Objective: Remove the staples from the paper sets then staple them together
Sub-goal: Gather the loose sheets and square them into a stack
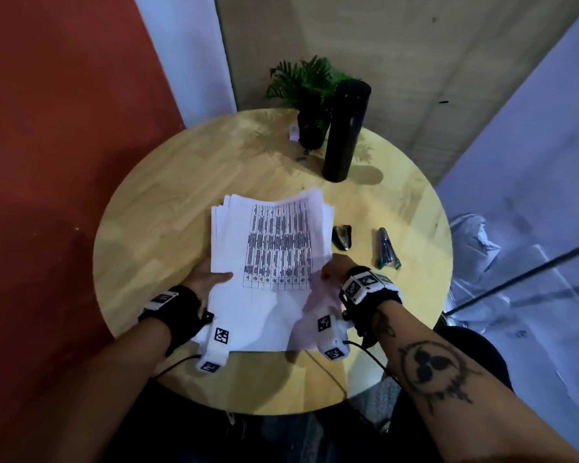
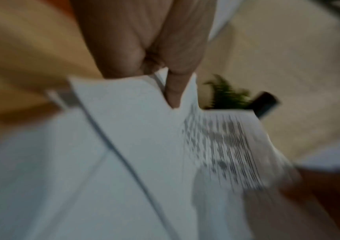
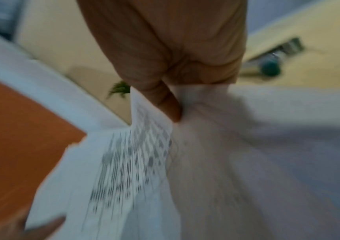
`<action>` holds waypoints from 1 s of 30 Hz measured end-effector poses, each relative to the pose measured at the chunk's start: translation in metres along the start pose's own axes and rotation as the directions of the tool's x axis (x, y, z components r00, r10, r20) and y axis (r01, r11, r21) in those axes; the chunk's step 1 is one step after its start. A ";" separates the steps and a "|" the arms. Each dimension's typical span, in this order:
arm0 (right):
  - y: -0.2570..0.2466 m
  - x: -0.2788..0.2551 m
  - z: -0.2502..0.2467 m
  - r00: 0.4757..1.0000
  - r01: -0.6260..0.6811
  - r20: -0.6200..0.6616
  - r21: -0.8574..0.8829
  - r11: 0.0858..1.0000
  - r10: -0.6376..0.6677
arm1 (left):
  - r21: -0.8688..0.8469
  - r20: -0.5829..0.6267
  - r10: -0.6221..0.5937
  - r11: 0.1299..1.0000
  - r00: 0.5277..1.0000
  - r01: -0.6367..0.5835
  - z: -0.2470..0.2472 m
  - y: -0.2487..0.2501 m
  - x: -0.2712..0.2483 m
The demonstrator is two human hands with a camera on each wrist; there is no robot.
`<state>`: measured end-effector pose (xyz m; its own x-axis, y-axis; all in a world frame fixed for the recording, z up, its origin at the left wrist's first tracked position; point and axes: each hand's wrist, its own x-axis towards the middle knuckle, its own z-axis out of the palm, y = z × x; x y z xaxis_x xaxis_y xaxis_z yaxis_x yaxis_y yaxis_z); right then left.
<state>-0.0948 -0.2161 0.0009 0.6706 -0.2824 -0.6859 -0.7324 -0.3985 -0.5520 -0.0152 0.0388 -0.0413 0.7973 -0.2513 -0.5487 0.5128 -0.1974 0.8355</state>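
Note:
A stack of white paper sheets with a printed table on top is held over the round wooden table. My left hand grips its left edge, thumb on top. My right hand grips the right edge, thumb on the sheet. The sheets fan out unevenly at the far end. A small black staple remover lies just right of the paper. Further right lies a grey and green stapler, also seen blurred as the stapler in the right wrist view.
A tall black flask stands at the table's far side, with a potted green plant behind it. A small dark bit lies near the pot. A red wall is on the left, and plastic wrap lies right of the table.

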 end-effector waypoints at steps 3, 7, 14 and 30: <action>-0.020 -0.029 -0.006 0.933 0.164 -0.326 0.019 0.986 -0.149 | 0.050 -0.108 0.272 0.962 0.956 -0.268 0.025 0.038 -0.026; -0.029 -0.074 0.000 0.682 0.486 -0.672 0.121 0.866 -0.288 | -0.013 -0.185 0.496 0.862 0.849 -0.506 0.042 0.079 -0.061; -0.020 -0.097 0.005 0.701 0.551 -0.644 0.220 0.805 -0.305 | 0.043 -0.258 0.660 0.738 0.706 -0.674 0.036 0.087 -0.076; -0.018 -0.079 -0.021 0.849 0.477 -0.467 0.476 0.739 -0.247 | -0.074 -0.102 0.527 0.842 0.844 -0.535 0.010 0.088 -0.071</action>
<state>-0.1326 -0.2050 0.0752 0.8054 -0.5486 -0.2243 -0.2773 -0.0142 -0.9607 -0.0296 0.0294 0.0708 0.9754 -0.2195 -0.0196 0.0288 0.0387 0.9988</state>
